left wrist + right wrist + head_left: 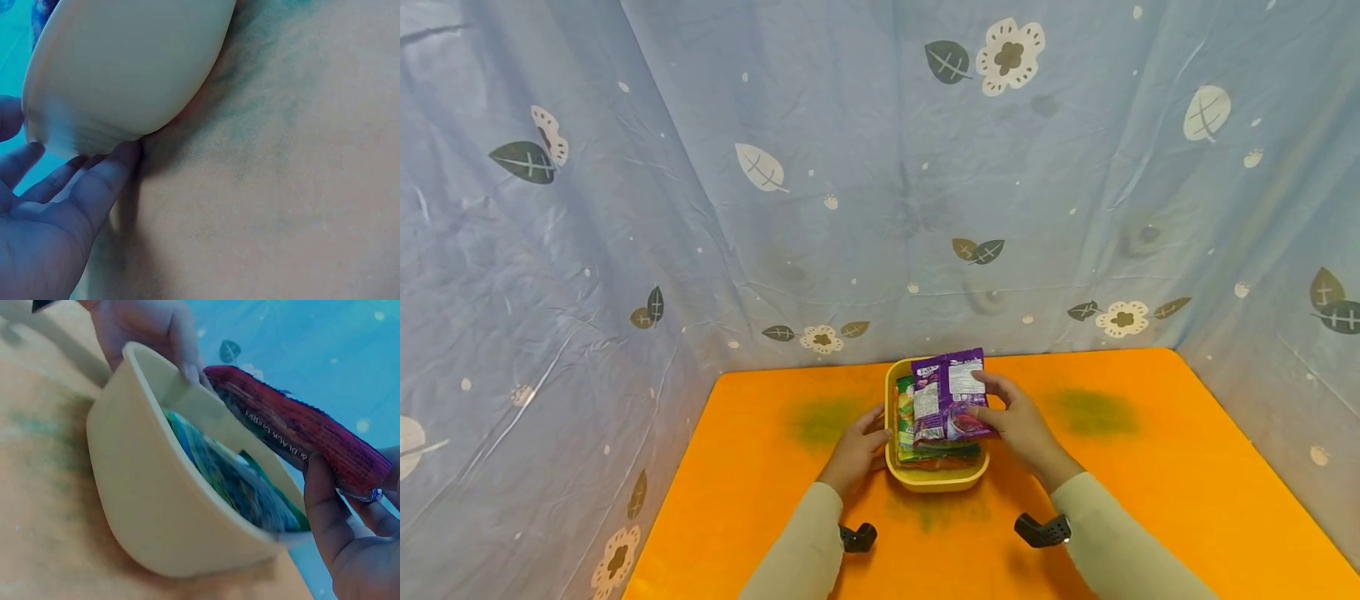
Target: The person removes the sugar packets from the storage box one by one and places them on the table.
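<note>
A yellow plastic tub [936, 484] stands on the orange table, holding several green and orange packets [940, 454]. My left hand [855, 450] grips its left side, fingers along the outer wall and a fingertip over the rim. In the left wrist view the left fingers touch the tub's wall [137, 62]. My right hand [1022, 425] pinches a purple snack packet [928, 400] above the tub, thumb on one face and fingers on the other. Edge-on in the right wrist view, the packet [294, 428] reads "& BLACK CHERRY"; it partly hides the packets below.
The orange table [1150, 483] extends to both sides, with greenish patches on its surface. A blue patterned curtain [865, 167] hangs behind and at both sides. Black camera mounts sit at the left wrist [859, 537] and right wrist [1042, 530].
</note>
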The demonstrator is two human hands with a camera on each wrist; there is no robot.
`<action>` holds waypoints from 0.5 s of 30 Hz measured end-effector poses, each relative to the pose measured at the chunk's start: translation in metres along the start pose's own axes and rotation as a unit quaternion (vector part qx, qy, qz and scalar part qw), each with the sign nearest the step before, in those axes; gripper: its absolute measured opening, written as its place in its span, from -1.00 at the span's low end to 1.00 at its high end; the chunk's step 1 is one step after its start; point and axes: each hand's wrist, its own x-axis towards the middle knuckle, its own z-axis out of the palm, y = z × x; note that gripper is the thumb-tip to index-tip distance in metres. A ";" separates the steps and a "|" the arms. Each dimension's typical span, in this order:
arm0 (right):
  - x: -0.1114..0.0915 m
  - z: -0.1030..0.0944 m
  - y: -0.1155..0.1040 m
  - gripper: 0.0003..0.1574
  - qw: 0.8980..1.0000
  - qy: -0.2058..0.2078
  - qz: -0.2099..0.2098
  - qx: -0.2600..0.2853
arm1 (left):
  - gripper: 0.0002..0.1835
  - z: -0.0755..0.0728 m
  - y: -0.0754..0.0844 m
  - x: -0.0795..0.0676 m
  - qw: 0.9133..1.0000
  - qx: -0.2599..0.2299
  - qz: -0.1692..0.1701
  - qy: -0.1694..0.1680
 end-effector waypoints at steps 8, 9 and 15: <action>-0.003 -0.020 0.008 -0.18 1.000 0.011 -0.003 0.024 | -0.29 -0.001 -0.002 0.000 1.000 -0.019 -0.008 -0.003; -0.003 -0.022 0.009 -0.18 1.000 0.013 -0.002 0.027 | -0.29 -0.001 -0.001 0.000 1.000 -0.020 -0.007 -0.003; -0.003 -0.034 0.014 -0.17 0.999 0.019 0.002 0.050 | -0.28 -0.001 0.000 0.000 1.000 -0.021 -0.004 -0.003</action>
